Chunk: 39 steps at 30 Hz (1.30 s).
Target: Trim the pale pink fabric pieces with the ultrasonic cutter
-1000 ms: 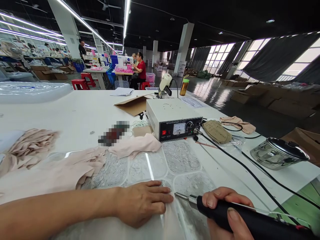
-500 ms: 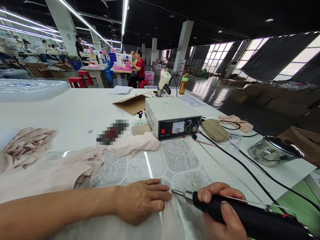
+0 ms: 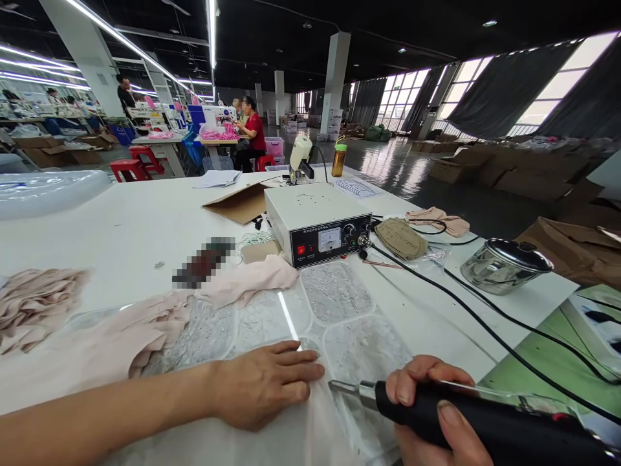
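My left hand (image 3: 269,383) lies flat, palm down, with its fingers stretched over a sheer pale pink fabric (image 3: 320,427) on a clear patterned mat (image 3: 361,346). In my right hand (image 3: 431,395) is a black-handled ultrasonic cutter (image 3: 466,417), gripped from the side with fingers and thumb around the handle. The cutter's narrow metal tip points left, a little short of my left fingertips and close to the fabric's edge; whether it touches is unclear. Bunched pink fabric pieces (image 3: 140,330) spread to the left of my left hand.
A white control box (image 3: 315,223) with a dial stands beyond the mat. Its black cable (image 3: 451,304) crosses the right side. A steel pot (image 3: 502,268), a stack of brown pattern pieces (image 3: 400,238) and a drink bottle (image 3: 339,160) stand around it. People work at sewing machines behind.
The view has swung slightly to the right. The cutter's tip has drawn back from beside my left fingertips, leaving a small gap. My left hand still presses the fabric.
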Tool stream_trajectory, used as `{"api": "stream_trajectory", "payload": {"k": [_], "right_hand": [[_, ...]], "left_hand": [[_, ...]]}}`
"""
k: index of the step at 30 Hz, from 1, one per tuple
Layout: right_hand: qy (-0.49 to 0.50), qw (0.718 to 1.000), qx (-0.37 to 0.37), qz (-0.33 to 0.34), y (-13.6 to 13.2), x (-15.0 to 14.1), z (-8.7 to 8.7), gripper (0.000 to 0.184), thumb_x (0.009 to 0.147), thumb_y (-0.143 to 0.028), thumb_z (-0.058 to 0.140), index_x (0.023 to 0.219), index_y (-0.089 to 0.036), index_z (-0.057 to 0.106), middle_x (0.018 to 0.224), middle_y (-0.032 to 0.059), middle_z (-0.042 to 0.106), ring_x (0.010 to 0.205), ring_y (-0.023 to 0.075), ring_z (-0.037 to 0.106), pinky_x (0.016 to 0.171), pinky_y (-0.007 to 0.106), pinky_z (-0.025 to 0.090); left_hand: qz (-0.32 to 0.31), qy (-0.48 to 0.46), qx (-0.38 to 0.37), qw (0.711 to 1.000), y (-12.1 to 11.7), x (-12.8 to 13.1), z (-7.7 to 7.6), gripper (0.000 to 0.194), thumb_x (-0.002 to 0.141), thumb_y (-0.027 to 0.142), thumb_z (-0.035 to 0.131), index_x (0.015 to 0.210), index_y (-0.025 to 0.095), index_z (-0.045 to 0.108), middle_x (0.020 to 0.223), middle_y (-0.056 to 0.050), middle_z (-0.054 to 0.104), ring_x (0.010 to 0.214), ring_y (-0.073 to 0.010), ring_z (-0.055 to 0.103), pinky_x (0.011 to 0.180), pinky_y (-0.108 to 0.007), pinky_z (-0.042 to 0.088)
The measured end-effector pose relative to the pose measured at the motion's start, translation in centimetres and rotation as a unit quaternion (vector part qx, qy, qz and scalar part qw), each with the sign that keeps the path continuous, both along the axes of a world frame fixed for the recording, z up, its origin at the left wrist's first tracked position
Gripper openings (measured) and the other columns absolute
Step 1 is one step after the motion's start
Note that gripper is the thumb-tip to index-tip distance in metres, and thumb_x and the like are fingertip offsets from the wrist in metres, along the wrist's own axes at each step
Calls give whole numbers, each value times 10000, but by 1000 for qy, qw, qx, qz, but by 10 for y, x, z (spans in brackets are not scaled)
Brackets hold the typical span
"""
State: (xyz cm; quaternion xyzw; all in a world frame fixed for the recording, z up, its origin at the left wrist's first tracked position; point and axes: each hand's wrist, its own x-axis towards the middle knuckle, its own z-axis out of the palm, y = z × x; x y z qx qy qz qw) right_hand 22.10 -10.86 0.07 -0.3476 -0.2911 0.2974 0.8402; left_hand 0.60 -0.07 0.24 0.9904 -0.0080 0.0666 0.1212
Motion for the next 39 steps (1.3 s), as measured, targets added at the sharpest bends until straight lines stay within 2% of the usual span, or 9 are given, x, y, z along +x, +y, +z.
{"api": "stream_trajectory", "payload": {"k": [10, 14, 17, 19, 25, 33, 39], "right_hand": [[-1, 998, -19, 59, -7, 3, -9, 141, 815, -371, 583, 867, -241, 583, 775, -24, 488, 540, 107, 531, 510, 292, 481], [-7, 997, -23, 68, -10, 4, -7, 142, 813, -376, 594, 879, -250, 590, 781, -23, 496, 539, 110, 544, 515, 301, 489], [-6, 997, -24, 68, -12, 4, -6, 146, 808, -380, 596, 873, -249, 592, 792, -18, 506, 534, 112, 550, 506, 302, 488], [-7, 998, -21, 67, -12, 3, -5, 147, 809, -377, 592, 875, -246, 595, 801, -13, 513, 531, 114, 554, 499, 303, 488], [-2, 997, -11, 70, -14, -1, -2, 140, 811, -365, 588, 880, -244, 599, 783, -13, 508, 511, 113, 548, 474, 293, 479], [3, 995, -3, 95, -17, -2, 0, 137, 824, -357, 575, 902, -245, 593, 777, -7, 510, 530, 118, 560, 494, 290, 477], [-12, 995, -19, 102, -18, -1, 4, 138, 834, -376, 580, 895, -253, 591, 761, -17, 497, 508, 111, 553, 479, 286, 479]], "left_hand": [[-19, 12, 34, 999, 1, 2, 7, 165, 940, 139, 440, 1063, 137, 550, 1403, -141, 536, 1390, -270, 390, 1163, -437, 305], [-15, 29, 3, 999, 1, 3, 11, 339, 915, 112, 423, 1248, 90, 482, 1379, -154, 555, 1388, -274, 397, 1156, -424, 325], [2, 43, -16, 999, 0, 3, 11, 515, 890, 113, 439, 1399, 69, 374, 1414, -164, 522, 1397, -281, 386, 1161, -432, 327], [7, 53, -19, 998, 0, 2, 12, 565, 890, 118, 441, 1442, 68, 337, 1442, -166, 493, 1405, -286, 371, 1166, -438, 323], [3, 39, -31, 999, -1, 4, 13, 571, 895, 114, 440, 1461, 102, 367, 1451, -153, 485, 1408, -280, 369, 1167, -442, 332], [-3, 42, -21, 999, 0, 6, 14, 480, 894, 136, 456, 1372, 99, 474, 1402, -154, 533, 1387, -300, 398, 1159, -451, 345], [-4, 24, -14, 1000, -1, 7, 15, 462, 898, 127, 452, 1358, 142, 488, 1386, -145, 542, 1370, -294, 421, 1143, -451, 362]]}}
